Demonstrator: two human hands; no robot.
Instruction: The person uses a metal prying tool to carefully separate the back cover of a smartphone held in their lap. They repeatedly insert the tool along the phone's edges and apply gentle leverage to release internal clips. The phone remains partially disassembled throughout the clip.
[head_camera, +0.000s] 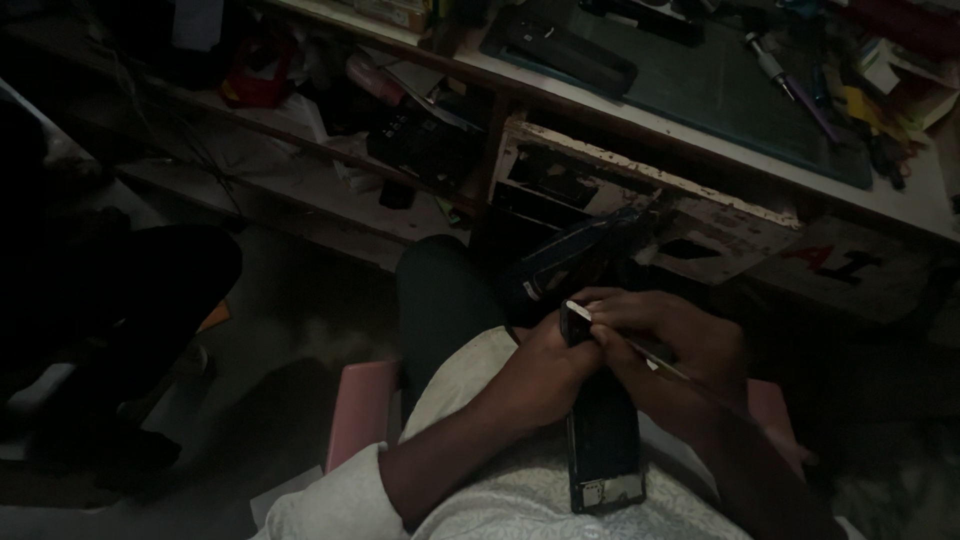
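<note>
Your left hand clasps the opened phone upright against your lap, while your right hand pinches a thin metal tool at its top edge (dim light, so probably prying); the workbench tools lie untouched.

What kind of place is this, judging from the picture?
Probably a small electronics repair workshop. The left hand grips an opened phone, the right hand holds a thin tool, and the workbench carries a cutting mat and screwdriver.
</note>
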